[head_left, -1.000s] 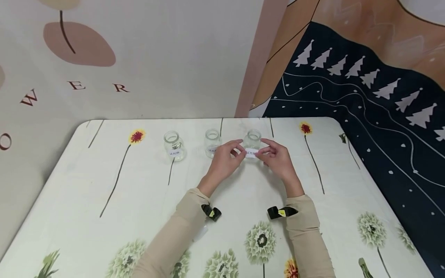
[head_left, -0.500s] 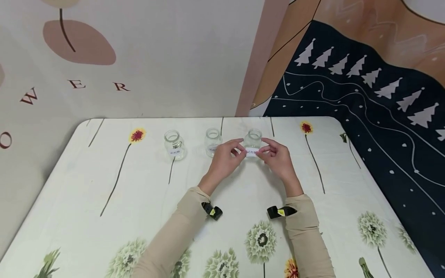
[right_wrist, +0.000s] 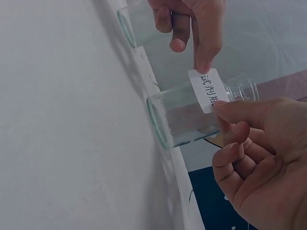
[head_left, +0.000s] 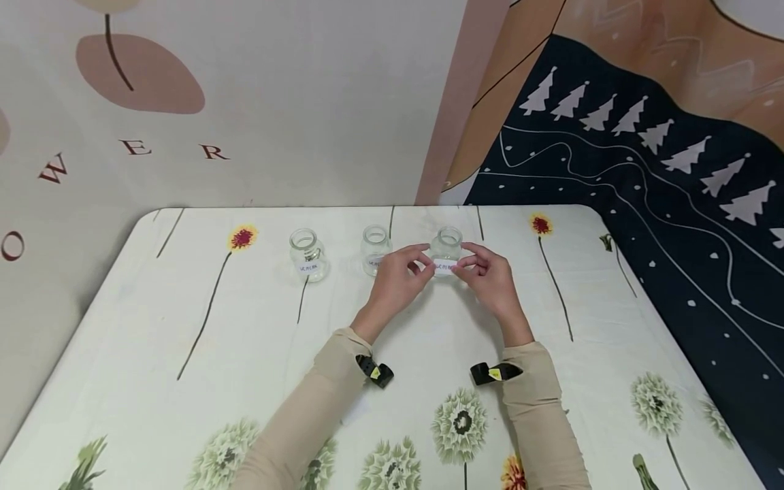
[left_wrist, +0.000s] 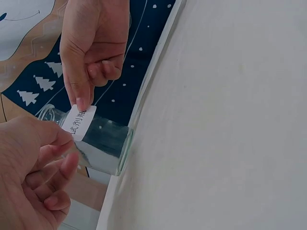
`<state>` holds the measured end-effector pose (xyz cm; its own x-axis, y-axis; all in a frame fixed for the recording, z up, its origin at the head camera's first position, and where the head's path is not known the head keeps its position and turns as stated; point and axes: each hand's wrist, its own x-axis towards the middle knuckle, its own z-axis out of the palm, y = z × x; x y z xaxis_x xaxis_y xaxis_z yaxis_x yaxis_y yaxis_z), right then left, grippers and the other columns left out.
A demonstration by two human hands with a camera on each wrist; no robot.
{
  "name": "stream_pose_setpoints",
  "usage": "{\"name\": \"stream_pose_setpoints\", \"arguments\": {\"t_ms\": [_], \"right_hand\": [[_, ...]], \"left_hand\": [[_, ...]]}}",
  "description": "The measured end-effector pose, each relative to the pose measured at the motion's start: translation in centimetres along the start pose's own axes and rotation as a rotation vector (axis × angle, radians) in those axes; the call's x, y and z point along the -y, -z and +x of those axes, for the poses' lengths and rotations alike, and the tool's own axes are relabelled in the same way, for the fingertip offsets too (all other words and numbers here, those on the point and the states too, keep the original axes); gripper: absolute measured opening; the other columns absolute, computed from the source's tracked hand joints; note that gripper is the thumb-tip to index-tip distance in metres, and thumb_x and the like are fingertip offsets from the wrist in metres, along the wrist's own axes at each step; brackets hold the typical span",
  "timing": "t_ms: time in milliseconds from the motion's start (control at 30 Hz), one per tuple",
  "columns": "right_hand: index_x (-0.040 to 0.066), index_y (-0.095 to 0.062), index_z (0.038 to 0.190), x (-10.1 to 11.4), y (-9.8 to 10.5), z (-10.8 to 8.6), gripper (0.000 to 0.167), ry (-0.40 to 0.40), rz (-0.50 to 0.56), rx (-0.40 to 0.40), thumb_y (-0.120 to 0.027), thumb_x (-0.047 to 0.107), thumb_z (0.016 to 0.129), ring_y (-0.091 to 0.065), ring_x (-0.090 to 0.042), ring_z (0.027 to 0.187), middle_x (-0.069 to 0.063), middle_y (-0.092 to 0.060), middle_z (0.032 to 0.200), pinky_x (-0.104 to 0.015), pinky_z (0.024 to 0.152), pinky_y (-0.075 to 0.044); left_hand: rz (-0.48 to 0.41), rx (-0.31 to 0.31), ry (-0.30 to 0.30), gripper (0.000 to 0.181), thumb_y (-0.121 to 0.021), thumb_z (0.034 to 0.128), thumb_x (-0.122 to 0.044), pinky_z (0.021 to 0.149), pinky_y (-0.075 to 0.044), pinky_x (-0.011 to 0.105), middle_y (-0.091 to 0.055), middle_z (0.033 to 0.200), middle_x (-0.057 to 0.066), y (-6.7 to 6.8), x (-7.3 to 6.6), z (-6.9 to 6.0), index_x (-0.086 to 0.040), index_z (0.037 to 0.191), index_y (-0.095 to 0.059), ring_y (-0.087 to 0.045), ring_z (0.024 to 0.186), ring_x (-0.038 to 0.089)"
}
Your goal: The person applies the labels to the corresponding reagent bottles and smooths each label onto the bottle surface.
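Note:
A small clear glass jar point(head_left: 450, 239) stands upright near the table's far edge, with a white label point(head_left: 444, 266) across its front. Handwritten characters show on this label point(right_wrist: 207, 90) in the right wrist view. My left hand point(head_left: 398, 280) holds the label's left end, thumb tip on it and index finger beside the jar. The opposite end is held by my right hand point(head_left: 491, 278) the same way. In the left wrist view the label point(left_wrist: 79, 123) lies flat against or just before the glass; which of these, I cannot tell. The fingertips behind it are partly hidden.
Two similar labelled jars stand to the left: a middle jar point(head_left: 375, 246), partly behind my left hand, and a far-left jar point(head_left: 309, 256). A flower-printed white cloth covers the table point(head_left: 245, 327). Behind it rises a pale wall point(head_left: 306, 122), with a dark patterned hanging to the right.
Both hands stay at the label with almost no movement. The head view has shifted very slightly, and the jars stand where they were.

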<state>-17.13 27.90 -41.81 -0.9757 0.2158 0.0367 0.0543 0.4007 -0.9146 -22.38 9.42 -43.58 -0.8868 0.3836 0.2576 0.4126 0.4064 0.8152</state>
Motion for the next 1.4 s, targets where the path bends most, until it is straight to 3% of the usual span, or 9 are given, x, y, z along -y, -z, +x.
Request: {"name": "stream_pose_setpoints", "arguments": {"t_ms": [1100,1400], "right_hand": [[0.003,-0.064,0.136,-0.26,-0.13,0.23,0.044,0.013,-0.025,-0.027,-0.077,0.005,0.094,-0.047,-0.011,0.067,-0.017,-0.074,0.099,-0.019,0.055,-0.036],[0.002,-0.067,0.131,-0.16,0.15,0.19,0.038,0.017,-0.039,-0.038,-0.076,0.004,0.094,-0.048,-0.009,0.066,-0.018,-0.074,0.098,-0.019,0.054,-0.037]], "left_hand": [[0.002,-0.039,0.0,0.01,-0.074,0.0931,-0.008,0.065,-0.047,0.022,-0.075,0.122,0.006,-0.18,0.15,0.33,-0.004,0.091,-0.082,-0.067,0.076,0.014],[-0.003,-0.073,0.001,0.01,-0.072,0.0942,-0.005,0.072,-0.054,0.025,-0.078,0.11,0.007,0.0,0.45,0.23,-0.002,0.094,-0.082,-0.07,0.081,0.016]]}}
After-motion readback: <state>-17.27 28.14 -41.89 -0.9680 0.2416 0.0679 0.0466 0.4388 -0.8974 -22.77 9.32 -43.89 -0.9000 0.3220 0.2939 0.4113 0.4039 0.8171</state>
